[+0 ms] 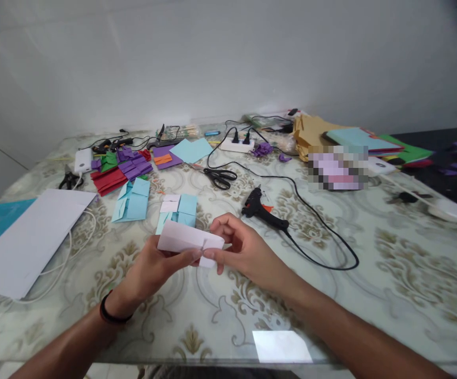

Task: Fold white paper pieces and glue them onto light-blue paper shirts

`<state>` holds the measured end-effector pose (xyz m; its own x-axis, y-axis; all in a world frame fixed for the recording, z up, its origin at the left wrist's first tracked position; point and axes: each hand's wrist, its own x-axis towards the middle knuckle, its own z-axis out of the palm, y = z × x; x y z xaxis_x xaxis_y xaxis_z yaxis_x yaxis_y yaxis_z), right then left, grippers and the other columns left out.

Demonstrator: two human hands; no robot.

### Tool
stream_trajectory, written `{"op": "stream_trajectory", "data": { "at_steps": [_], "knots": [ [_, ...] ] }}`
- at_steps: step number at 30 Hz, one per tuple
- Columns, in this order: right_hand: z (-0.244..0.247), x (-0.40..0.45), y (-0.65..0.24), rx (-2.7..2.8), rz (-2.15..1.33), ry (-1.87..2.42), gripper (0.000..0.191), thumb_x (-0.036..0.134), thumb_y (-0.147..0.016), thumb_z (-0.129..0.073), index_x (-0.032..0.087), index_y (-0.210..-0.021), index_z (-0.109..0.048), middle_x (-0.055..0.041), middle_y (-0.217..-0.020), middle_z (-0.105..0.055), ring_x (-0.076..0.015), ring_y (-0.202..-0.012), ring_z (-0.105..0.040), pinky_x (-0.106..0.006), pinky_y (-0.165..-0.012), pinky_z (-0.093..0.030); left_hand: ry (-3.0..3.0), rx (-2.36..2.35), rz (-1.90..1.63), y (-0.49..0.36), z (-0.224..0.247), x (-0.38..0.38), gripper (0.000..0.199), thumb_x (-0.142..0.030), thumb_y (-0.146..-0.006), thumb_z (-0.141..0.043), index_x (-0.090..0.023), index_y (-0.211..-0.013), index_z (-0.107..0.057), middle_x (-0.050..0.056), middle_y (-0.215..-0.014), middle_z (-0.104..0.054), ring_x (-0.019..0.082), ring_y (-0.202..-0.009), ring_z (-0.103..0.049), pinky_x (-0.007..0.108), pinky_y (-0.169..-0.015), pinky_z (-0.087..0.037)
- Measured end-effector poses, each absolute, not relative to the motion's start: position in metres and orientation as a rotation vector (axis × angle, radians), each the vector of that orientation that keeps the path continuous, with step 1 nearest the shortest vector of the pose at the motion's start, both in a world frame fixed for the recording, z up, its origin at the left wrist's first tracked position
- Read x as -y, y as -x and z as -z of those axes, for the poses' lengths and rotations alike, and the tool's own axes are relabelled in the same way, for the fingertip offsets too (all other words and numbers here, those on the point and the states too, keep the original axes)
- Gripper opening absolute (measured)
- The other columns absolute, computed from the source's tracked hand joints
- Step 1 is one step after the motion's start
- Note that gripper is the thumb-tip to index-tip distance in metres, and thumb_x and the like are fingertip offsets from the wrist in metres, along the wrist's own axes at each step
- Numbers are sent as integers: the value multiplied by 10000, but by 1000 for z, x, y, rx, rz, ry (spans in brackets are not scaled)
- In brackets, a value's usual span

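Observation:
Between my two hands is a folded piece of white paper (181, 237), held above the patterned tabletop. My left hand (159, 263) grips its left part, thumb lying along the near side. With thumb and fingers, my right hand (234, 245) pinches the right end, where a small flap hangs down. Both thumb tips nearly meet at the fold. Just behind the paper lies a folded light-blue and white paper piece (187, 205), partly hidden by it. Another folded light-blue piece (132, 201) rests farther left.
A black glue gun (264, 209) with a looping cable lies right of my hands. Black scissors (220, 178) and a white power strip (236, 145) are beyond. White sheets (39, 237) lie at left, a loose white piece (281, 346) at the front edge, coloured folded papers (133, 164) behind.

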<state>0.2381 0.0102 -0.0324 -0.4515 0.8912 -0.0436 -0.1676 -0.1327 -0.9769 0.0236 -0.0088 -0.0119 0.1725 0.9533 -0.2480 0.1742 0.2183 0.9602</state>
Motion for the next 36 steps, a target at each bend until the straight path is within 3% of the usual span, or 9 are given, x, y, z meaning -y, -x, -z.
{"op": "stream_trajectory", "data": {
  "at_steps": [5, 10, 13, 18, 21, 23, 26, 30, 36],
  "knots": [
    [30, -9, -236, 1321, -1666, 951, 454, 378, -747, -916, 219, -998, -572, 48, -786, -608, -120, -630, -606, -227, -498, -563, -1205, -1332, -760, -24, 14, 11, 300, -395, -721, -911, -160, -897, -849, 82, -843, -848, 269, -803, -797, 301, -706, -612],
    [31, -8, -235, 1349, -1672, 943, 422, 445, -794, -873, 199, -1013, -610, 41, -780, -614, -120, -608, -626, -243, -526, -550, -1226, -1365, -821, -24, 16, 11, 263, -387, -758, -881, -150, -865, -843, 94, -800, -841, 272, -777, -798, 303, -681, -612],
    [29, -9, -237, 1430, -1645, 994, 369, 505, -866, -794, 174, -920, -639, 43, -713, -589, -118, -580, -642, -243, -555, -509, -1220, -1340, -852, -24, 14, 10, 239, -365, -782, -863, -138, -850, -825, 95, -802, -833, 259, -774, -790, 297, -693, -618],
    [26, -11, -241, 1478, -1603, 1077, 388, 503, -841, -814, 180, -789, -605, 63, -656, -523, -110, -558, -616, -227, -530, -455, -1241, -1190, -1183, -23, 13, 7, 527, -300, -788, -883, -259, -1267, -666, -37, -781, -741, 132, -662, -664, 204, -607, -537],
    [24, -11, -242, 1461, -1604, 1103, 423, 517, -805, -834, 188, -756, -572, 63, -660, -495, -114, -572, -580, -235, -531, -485, -1317, -1187, -1199, -20, 14, 6, 243, -281, -809, -865, -205, -961, -691, -26, -764, -684, 100, -641, -583, 174, -563, -459],
    [23, -11, -242, 1432, -1610, 1103, 442, 538, -799, -825, 190, -737, -559, 57, -673, -488, -110, -592, -537, -238, -539, -503, -1367, -1210, -1100, -19, 14, 6, 242, -295, -832, -845, -174, -782, -642, -10, -746, -665, 95, -637, -563, 174, -549, -426],
    [20, -10, -241, 1432, -1610, 1081, 440, 550, -813, -805, 179, -729, -582, 46, -693, -508, -102, -614, -505, -224, -544, -475, -1393, -1171, -959, -18, 14, 7, 244, -308, -842, -838, -177, -805, -636, -9, -738, -673, 108, -655, -586, 191, -583, -445],
    [20, -8, -240, 1433, -1647, 1071, 420, 523, -799, -830, 174, -731, -608, 43, -688, -533, -103, -613, -518, -222, -545, -446, -1466, -1167, -761, -21, 12, 9, 187, -370, -888, -791, -188, -908, -750, -1, -742, -703, 115, -639, -592, 205, -569, -430],
    [27, -4, -235, 1447, -1650, 1105, 440, 517, -794, -838, 183, -701, -567, 51, -655, -503, -107, -600, -532, -221, -535, -446, -1509, -1203, -665, -23, 19, 11, 299, -451, -943, -706, -181, -852, -797, 26, -755, -732, 137, -645, -595, 221, -554, -398]
  ]
}}
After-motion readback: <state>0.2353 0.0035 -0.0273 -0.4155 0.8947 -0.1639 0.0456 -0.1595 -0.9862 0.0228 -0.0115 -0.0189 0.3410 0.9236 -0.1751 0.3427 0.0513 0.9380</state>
